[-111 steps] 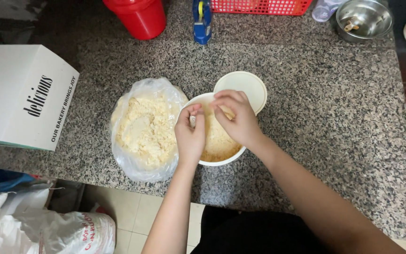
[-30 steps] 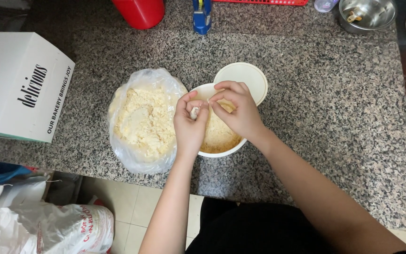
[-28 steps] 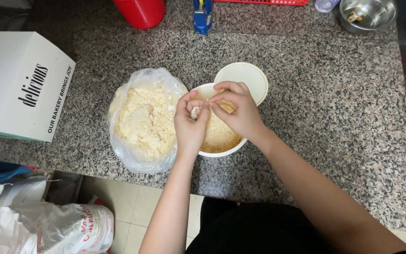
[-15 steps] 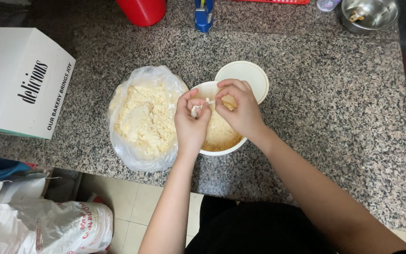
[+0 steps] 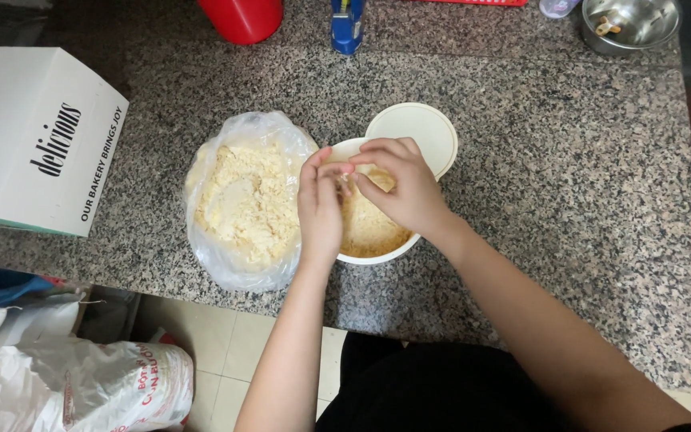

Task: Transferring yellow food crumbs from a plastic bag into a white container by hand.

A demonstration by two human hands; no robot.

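Over the white bowl (image 5: 377, 240) of yellow crumbs (image 5: 365, 228), the left hand (image 5: 321, 200) and right hand (image 5: 405, 188) pinch a small crumb lump (image 5: 346, 179) between touching fingertips.

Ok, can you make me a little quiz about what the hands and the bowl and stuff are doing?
1. True or false: both hands are over the white bowl.
2. What lies just left of the bowl? A) plastic bag of yellow crumbs B) a steel pan C) a red basket
3. Fill in: the round white lid lies on the ___ counter.

Key: 1 true: left hand and right hand meet above it. 2 A. 3 granite.
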